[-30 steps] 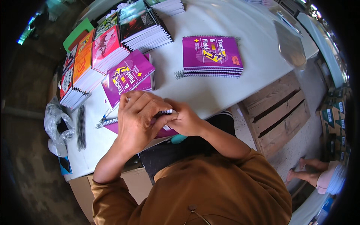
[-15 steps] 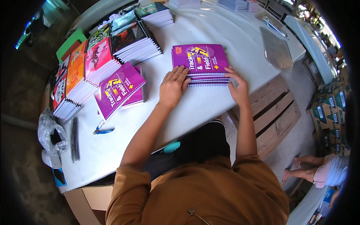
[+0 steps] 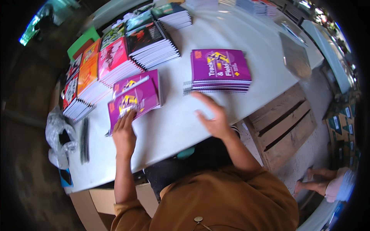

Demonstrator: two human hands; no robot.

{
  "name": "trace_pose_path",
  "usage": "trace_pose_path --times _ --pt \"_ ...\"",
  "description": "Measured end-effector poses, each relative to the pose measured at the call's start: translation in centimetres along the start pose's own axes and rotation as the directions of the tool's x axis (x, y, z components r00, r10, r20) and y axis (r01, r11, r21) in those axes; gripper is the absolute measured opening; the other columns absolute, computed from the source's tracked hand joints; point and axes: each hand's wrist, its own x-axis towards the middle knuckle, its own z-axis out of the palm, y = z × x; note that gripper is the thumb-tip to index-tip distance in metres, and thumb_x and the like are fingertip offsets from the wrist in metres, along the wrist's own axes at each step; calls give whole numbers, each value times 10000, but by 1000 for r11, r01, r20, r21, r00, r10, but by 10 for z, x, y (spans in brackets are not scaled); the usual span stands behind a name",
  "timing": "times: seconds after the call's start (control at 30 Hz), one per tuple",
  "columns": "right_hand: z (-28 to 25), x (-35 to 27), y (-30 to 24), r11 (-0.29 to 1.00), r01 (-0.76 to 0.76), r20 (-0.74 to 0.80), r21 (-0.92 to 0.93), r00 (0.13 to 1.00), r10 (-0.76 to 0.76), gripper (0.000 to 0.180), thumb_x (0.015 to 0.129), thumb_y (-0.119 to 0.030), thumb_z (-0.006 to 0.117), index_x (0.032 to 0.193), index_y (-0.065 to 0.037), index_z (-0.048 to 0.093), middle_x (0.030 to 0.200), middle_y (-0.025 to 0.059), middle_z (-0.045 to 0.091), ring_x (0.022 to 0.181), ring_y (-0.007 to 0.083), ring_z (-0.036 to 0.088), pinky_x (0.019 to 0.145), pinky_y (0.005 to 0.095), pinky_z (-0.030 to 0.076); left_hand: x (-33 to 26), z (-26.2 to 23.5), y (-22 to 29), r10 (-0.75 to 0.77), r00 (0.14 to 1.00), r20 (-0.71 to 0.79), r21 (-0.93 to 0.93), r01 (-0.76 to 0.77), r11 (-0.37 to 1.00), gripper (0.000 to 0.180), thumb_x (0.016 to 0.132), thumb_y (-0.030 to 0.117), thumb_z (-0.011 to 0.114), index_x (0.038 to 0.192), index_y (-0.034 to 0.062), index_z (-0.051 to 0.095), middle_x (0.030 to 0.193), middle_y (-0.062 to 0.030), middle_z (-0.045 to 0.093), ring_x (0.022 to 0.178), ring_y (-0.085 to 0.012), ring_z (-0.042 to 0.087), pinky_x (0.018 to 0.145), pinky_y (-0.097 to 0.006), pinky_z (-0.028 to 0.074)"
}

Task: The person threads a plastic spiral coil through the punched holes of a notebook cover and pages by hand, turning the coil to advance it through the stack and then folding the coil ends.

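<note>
My left hand (image 3: pixel 124 134) has its fingers pressed together on the near edge of a purple spiral notebook (image 3: pixel 144 98). The thumb is hidden. This notebook lies askew over another purple notebook (image 3: pixel 154 79), whose upper part shows beyond it. To the right, a neat stack of purple spiral notebooks (image 3: pixel 219 69) sits with its bound edges facing me. My right hand (image 3: pixel 216 119) hovers near that stack's front edge, slightly blurred. It is open and holds nothing, thumb and fingers apart. Loose wire coils (image 3: pixel 187 88) poke out at the stack's left side.
Piles of spiral notebooks with red, orange and black covers (image 3: pixel 113 57) fill the table's far left. A bundle of dark binding coils (image 3: pixel 84 140) and a clear plastic bag (image 3: pixel 58 134) lie near the left edge. A wooden pallet (image 3: pixel 285 123) is on the floor at right.
My left hand has left the stack and moved to the askew purple notebook, which has slid toward me. My right hand has lifted off the stack and drawn back. The pliers are now mostly hidden.
</note>
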Motion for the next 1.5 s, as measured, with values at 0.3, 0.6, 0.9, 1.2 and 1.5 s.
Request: trace_pose_path --times 0.3,0.6,0.9,1.2,1.5 --pt "51 15 -42 956 -30 318 291 946 -67 259 736 -34 692 985 -104 676 908 61 679 815 165 638 766 329 482 -34 -72 40 -282 895 -344 -491 84 867 501 749 16 631 1220 -17 464 1163 -127 551 1067 -225 502 904 -352 390" --pt "50 -9 -13 845 -441 377 303 870 319 317 739 -46 710 1037 -17 605 961 96 653 875 140 598 804 291 467 -79 46 -6 -510 810 289 -920 382 85 353 776 -47 520 1126 -8 500 1048 -113 583 939 -182 562 849 -320 447" --pt "53 9 -14 821 -361 432 443 888 157 304 753 -9 657 1053 -24 606 998 86 650 830 132 563 758 289 453 -77 0 -152 -279 940 -195 152 310 939 305 767 20 538 1071 9 558 1005 -172 579 964 -356 539 835 -430 421" --pt "34 16 -25 878 -320 529 357 843 93 394 788 -4 613 1166 -114 600 954 94 655 768 107 535 748 253 442 -88 -1 -220 -639 769 -2 301 609 733 404 911 392 456 967 4 550 918 -195 595 826 -408 571 685 -477 436" --pt "48 15 -1 851 -313 385 422 912 145 292 836 -45 608 1127 -71 621 916 4 654 734 49 515 663 216 453 -22 -72 -70 -427 763 486 -671 638 378 264 910 245 433 1006 41 571 737 30 427 654 -46 351 584 -200 317"
